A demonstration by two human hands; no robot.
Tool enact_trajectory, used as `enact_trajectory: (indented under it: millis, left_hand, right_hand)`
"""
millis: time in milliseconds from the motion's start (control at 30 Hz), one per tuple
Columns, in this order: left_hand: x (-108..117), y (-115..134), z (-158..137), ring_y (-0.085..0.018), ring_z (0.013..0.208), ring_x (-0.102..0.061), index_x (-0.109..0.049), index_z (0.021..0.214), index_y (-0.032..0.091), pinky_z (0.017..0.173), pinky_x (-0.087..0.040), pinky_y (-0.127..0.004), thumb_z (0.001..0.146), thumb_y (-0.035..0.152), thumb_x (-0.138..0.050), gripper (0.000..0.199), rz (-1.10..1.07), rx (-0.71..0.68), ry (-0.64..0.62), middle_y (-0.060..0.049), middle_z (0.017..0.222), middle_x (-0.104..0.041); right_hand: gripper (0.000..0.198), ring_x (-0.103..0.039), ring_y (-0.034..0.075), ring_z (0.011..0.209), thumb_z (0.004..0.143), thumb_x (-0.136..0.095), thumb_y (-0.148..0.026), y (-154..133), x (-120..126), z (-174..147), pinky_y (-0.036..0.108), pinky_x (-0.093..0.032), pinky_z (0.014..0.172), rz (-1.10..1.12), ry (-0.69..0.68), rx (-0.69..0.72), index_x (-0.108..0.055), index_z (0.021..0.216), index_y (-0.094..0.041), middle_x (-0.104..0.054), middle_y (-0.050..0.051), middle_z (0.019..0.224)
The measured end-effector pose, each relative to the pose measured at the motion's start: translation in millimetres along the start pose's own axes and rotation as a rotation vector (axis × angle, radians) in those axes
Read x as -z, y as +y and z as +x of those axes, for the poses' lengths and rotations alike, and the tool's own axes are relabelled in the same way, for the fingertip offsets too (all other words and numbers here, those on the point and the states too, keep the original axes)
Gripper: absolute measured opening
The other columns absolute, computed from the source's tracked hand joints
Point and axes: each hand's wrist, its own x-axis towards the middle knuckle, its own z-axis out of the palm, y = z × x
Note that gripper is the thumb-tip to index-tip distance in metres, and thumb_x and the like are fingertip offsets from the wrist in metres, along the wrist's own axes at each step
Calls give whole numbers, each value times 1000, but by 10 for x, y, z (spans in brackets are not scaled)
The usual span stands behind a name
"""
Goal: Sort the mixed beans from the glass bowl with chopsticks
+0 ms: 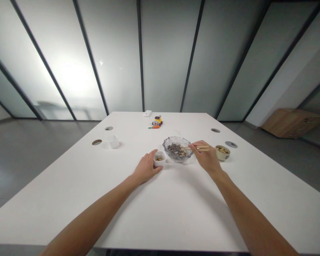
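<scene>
My left hand [147, 166] is closed around the near left side of a small white cup [160, 163], which stands on the table with a few brownish pieces inside. In my right hand [206, 156] is a pair of wooden chopsticks [202, 148], their tips reaching into a clear glass bowl [170, 155]. That bowl holds many small dark seeds with some paler pieces among them. Whether the chopstick tips pinch a piece is too small to tell. Just right of my right hand stands a cream-coloured round bowl [224, 156] with pale yellowish pieces in it.
A clear plastic container [112, 141] sits on the left of the white table [160, 213]. Farther back are a yellow toy vehicle [158, 121], an orange carrot-shaped piece [156, 127] and a white box [147, 113]. Round holes lie near both table sides.
</scene>
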Motion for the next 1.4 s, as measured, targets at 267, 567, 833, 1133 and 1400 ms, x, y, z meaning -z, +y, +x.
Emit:
enact_trajectory:
  millis: [267,567,833,1133,1400]
  left_hand:
    - [-4,0,2,-35,131,-57,-40,151,20,110,-46,-51,87,38,-72,74,5,1,-4,-15,143,-59]
    - [-10,-9,7,-35,128,-60,-41,151,20,109,-47,-50,87,38,-72,73,-4,6,-2,-15,142,-61]
    - [-8,-6,5,-35,128,-60,-41,151,21,109,-47,-50,87,37,-71,72,2,-2,3,-15,141,-61]
    - [18,20,5,-35,129,-59,-40,151,19,110,-47,-49,89,38,-70,72,18,11,-18,-16,141,-61]
    - [6,1,6,-35,128,-59,-39,151,18,110,-47,-49,88,39,-70,73,11,10,-19,-16,142,-60]
  right_hand:
    - [45,-73,24,83,101,-51,-57,25,-22,-14,37,-56,76,42,-52,36,-78,87,-24,-77,8,89]
    - [54,-72,24,75,98,-50,-66,151,9,28,38,-55,71,17,-41,40,-75,80,-23,-76,9,83]
    - [50,-71,24,78,97,-54,-65,221,-19,7,37,-55,70,87,-64,33,-75,81,-23,-76,8,83]
    - [53,-72,24,77,94,-55,-69,265,-21,7,39,-56,70,90,-33,13,-75,81,-23,-77,9,85]
    - [46,-72,24,77,89,-65,-66,126,24,45,39,-58,73,199,79,-80,-74,78,-22,-77,8,82]
